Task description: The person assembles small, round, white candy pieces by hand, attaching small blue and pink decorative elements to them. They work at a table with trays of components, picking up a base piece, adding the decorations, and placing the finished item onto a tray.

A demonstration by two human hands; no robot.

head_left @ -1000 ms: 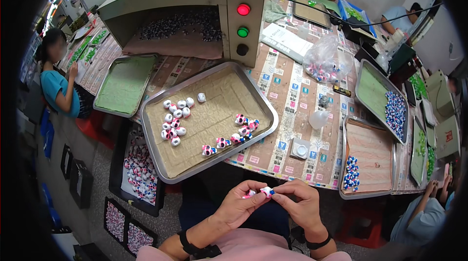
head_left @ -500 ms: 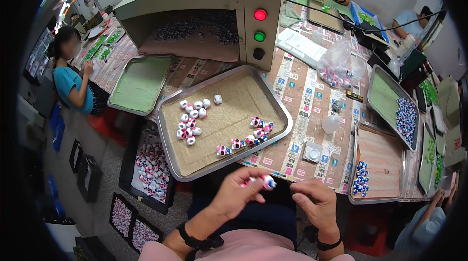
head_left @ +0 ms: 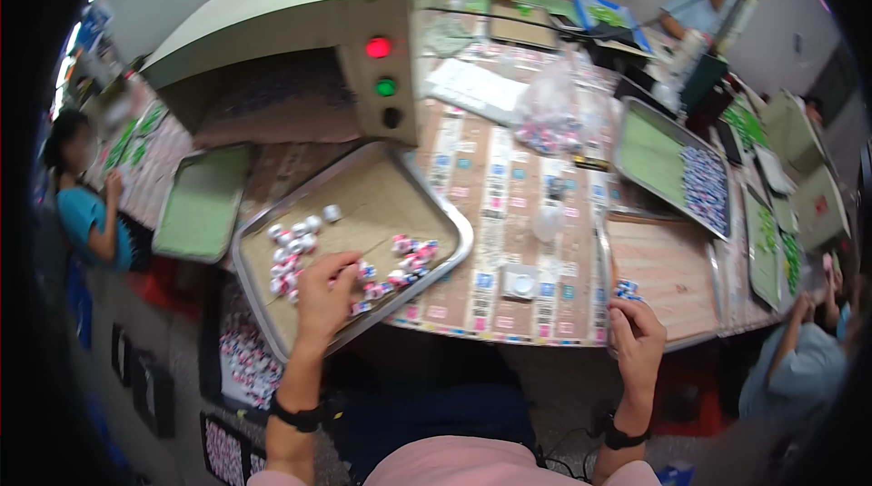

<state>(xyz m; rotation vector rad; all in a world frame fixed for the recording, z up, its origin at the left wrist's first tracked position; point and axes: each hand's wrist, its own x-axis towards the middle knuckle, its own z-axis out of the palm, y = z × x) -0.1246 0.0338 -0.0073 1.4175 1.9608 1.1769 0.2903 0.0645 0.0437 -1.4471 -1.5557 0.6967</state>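
Apart they've come: half a second ago both hands were close together over the lap, just off the near edge of the table (head_left: 472,179), and now the left hand (head_left: 325,300) has swung out over the beige-lined tray (head_left: 381,200) while the right hand (head_left: 640,350) has gone across to the pink-lined tray (head_left: 668,268).

We have just the head view, and it's blurred with motion. Watch the left side: pink, white and blue figures (head_left: 413,257) lie in a slanting row along the beige-lined tray's near edge, the row's long axis running up toward the right corner. Its lower end sits just right of the left fingertips, so the left hand is clearly the nearer one; the right is well apart. Beyond the left knuckles, white pieces (head_left: 295,241) cluster by the left corner.

Over on the right, blue-and-white pieces (head_left: 627,289) show at the pink-lined tray's near-left corner, immediately beyond the right fingertips.

Now the hands themselves: the left is partly curled, thumb and forefinger a little apart, and we can't tell whether it grips a figure or merely hovers beside one. The right is bent in, thumb near the fingers; whether it pinches a piece, we can't tell either.
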